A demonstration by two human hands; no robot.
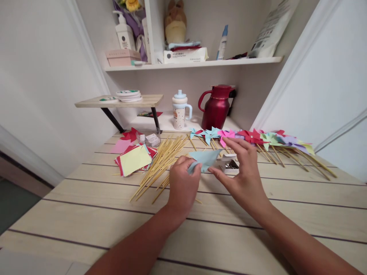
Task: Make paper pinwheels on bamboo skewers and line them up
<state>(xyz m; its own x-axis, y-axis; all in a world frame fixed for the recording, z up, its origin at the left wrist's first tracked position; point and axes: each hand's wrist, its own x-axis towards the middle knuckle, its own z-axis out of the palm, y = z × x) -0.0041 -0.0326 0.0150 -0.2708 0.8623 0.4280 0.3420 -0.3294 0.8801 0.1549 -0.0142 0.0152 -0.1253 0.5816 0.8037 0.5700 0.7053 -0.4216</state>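
My left hand (182,182) is closed in a pinch on a folded light blue paper (205,159) held just above the wooden table (94,214). My right hand (242,173) touches the paper's right edge with thumb and forefinger, its other fingers spread above. A small white box of metal pins (230,165) sits right behind the right hand. A pile of bamboo sticks (162,160) lies left of my left hand. A stack of coloured paper squares (134,159), yellow on top, lies further left.
A row of finished paper pinwheels on sticks (258,139) runs along the back right. Behind stand a red jug (216,107), a lidded cup (180,110), a small riser shelf (120,102) and a wall shelf (195,63) with bottles.
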